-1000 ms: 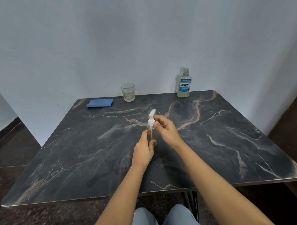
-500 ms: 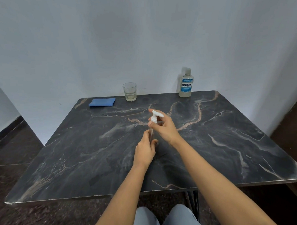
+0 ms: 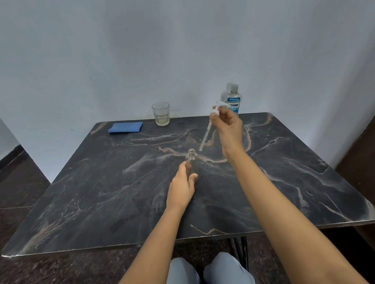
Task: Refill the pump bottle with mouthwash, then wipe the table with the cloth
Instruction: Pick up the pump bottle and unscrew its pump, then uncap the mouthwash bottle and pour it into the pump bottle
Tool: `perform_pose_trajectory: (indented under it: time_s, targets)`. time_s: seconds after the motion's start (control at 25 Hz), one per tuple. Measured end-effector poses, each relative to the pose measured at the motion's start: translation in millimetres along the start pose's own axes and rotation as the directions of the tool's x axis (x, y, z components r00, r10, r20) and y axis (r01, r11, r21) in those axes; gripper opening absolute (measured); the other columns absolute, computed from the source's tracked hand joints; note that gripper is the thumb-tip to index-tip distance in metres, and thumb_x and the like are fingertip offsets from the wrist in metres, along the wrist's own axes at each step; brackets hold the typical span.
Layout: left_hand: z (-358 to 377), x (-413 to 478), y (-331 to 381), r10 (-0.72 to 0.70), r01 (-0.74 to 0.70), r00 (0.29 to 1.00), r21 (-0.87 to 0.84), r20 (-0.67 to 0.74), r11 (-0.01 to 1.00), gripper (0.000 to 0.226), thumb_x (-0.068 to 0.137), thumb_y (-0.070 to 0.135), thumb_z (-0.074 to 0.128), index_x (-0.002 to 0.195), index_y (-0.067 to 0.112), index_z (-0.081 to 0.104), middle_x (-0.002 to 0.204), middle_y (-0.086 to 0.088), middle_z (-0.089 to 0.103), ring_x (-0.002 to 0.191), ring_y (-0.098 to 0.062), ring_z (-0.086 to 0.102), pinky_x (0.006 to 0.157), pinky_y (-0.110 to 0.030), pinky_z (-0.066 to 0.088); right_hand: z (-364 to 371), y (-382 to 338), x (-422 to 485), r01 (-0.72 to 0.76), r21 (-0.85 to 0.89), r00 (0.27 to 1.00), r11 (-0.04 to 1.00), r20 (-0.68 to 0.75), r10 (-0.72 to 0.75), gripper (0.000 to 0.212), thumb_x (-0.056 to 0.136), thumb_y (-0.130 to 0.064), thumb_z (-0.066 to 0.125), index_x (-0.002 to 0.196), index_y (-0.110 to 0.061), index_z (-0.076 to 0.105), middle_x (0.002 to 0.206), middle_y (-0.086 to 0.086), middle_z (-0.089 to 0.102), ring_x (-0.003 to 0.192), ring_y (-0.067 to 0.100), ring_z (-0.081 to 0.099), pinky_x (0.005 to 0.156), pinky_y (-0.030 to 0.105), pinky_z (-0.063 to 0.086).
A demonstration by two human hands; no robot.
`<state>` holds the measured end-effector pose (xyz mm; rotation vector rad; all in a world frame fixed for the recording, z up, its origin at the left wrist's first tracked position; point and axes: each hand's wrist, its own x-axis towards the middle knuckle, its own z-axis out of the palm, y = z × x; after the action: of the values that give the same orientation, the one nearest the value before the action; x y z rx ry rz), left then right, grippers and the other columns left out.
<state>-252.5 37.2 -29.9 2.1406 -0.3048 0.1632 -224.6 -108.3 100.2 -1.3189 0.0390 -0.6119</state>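
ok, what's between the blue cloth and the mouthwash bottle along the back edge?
Head view: the glass stands between them, nearer the blue cloth than the mouthwash bottle.

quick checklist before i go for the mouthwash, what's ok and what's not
1. Neck of the pump bottle uncovered: ok, the pump is out.
2. Steady base: ok, it stands upright on the table and the left hand grips it.
3. Spare right hand: not ok, it pinches the pump.
4. Opened mouthwash bottle: not ok, its cap looks on.
5. Wiping cloth ready: ok, folded at the table's far left corner.
6. Liquid level in the pump bottle: cannot tell.
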Motion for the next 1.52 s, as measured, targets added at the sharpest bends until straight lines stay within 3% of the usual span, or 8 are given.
perform_pose_trajectory:
  time_s: [0.16, 0.24, 0.36, 0.56, 0.84, 1.04, 1.36, 1.52]
  targets:
    - [0.4, 0.6, -0.4, 0.004, -0.005, 1.0, 0.01, 0.019, 1.0, 0.045, 0.098, 0.028, 0.049, 0.141, 0.017, 0.036, 0.144, 0.002, 0.049, 0.128, -0.015, 0.052, 0.105, -0.036, 0.043, -35.6, 25.3, 1.9, -0.2, -0.58, 0.98, 0.79, -0.098, 0.176, 0.011, 0.081, -0.016, 0.069, 0.089, -0.009, 0.07, 0.089, -0.001, 0.065, 0.078, 0.012, 0.057, 0.073, 0.025, 0.043]
    - [0.4, 1.5, -0.1, 0.009, -0.009, 1.0, 0.02, 0.025, 1.0, 0.052, 0.099, 0.03, 0.049, 0.146, 0.016, 0.031, 0.148, 0.001, 0.045, 0.131, -0.016, 0.048, 0.106, -0.035, 0.039, -47.6, 45.4, -7.7, -0.258, -0.698, 0.955, 0.667, -0.079, 0.286, 0.009, 0.076, -0.014, 0.073, 0.082, -0.01, 0.067, 0.09, 0.004, 0.066, 0.077, 0.014, 0.057, 0.066, 0.022, 0.041]
    - [0.0, 0.6, 0.6, -0.006, 0.006, 1.0, 0.007, 0.021, 1.0, 0.063, 0.097, 0.034, 0.052, 0.15, 0.016, 0.024, 0.149, -0.001, 0.043, 0.132, -0.018, 0.047, 0.105, -0.032, 0.037, -56.1, 70.3, -17.4, -0.298, -0.742, 0.939, 0.6, -0.115, 0.325, 0.02, 0.071, -0.017, 0.076, 0.084, -0.008, 0.065, 0.095, 0.005, 0.064, 0.078, 0.015, 0.055, 0.057, 0.021, 0.038]
    - [0.4, 1.0, -3.9, -0.03, 0.029, 1.0, -0.064, -0.01, 0.998, 0.078, 0.089, 0.048, 0.059, 0.15, 0.017, 0.021, 0.151, -0.004, 0.039, 0.136, -0.019, 0.04, 0.109, -0.034, 0.036, -55.3, 89.1, -26.4, -0.294, -0.758, 0.94, 0.582, -0.119, 0.32, 0.02, 0.072, -0.025, 0.075, 0.083, -0.016, 0.06, 0.089, 0.0, 0.065, 0.088, 0.019, 0.062, 0.071, 0.029, 0.047]
    - [2.9, -20.9, 30.4, 0.205, -0.244, 0.838, -0.013, -0.506, 0.97, 0.036, 0.09, 0.026, 0.056, 0.121, 0.009, 0.05, 0.122, -0.002, 0.05, 0.117, -0.012, 0.045, 0.096, -0.008, 0.031, -70.2, 79.3, -16.3, -0.287, -0.739, 0.944, 0.609, -0.111, 0.31, 0.022, 0.075, -0.028, 0.072, 0.083, -0.011, 0.063, 0.085, -0.001, 0.064, 0.087, 0.018, 0.061, 0.069, 0.027, 0.043]
    - [39.8, -7.6, 78.8, 0.387, -0.399, 0.869, 0.026, -0.307, 0.917, 0.023, 0.09, 0.021, 0.057, 0.11, 0.011, 0.054, 0.107, 0.009, 0.048, 0.099, -0.003, 0.045, 0.085, -0.01, 0.035, -104.9, 66.9, 17.0, -0.338, -0.76, 0.941, 0.555, -0.267, 0.207, 0.022, 0.082, -0.029, 0.063, 0.095, -0.012, 0.064, 0.102, 0.007, 0.067, 0.1, 0.026, 0.061, 0.083, 0.033, 0.046]
    - [110.3, 89.6, 93.8, 0.178, -0.218, 0.97, 0.275, 0.164, 0.936, 0.046, 0.093, 0.031, 0.055, 0.133, 0.01, 0.045, 0.131, -0.008, 0.054, 0.123, -0.027, 0.047, 0.098, -0.038, 0.042, -137.8, 75.7, 95.0, -0.173, -0.904, 0.985, 0.392, -0.165, 0.053, 0.031, 0.089, -0.034, 0.054, 0.104, -0.008, 0.056, 0.102, 0.012, 0.065, 0.098, 0.03, 0.06, 0.08, 0.04, 0.051]
    - [123.1, 139.3, 90.8, 0.127, -0.198, 0.97, 0.375, 0.207, 0.906, 0.055, 0.093, 0.038, 0.056, 0.138, 0.009, 0.041, 0.135, -0.011, 0.052, 0.126, -0.028, 0.047, 0.1, -0.04, 0.042, -129.2, 93.9, 140.8, -0.115, -0.865, 0.993, 0.488, -0.081, 0.09, 0.042, 0.087, -0.032, 0.062, 0.117, -0.007, 0.048, 0.116, 0.013, 0.056, 0.107, 0.028, 0.055, 0.088, 0.038, 0.049]
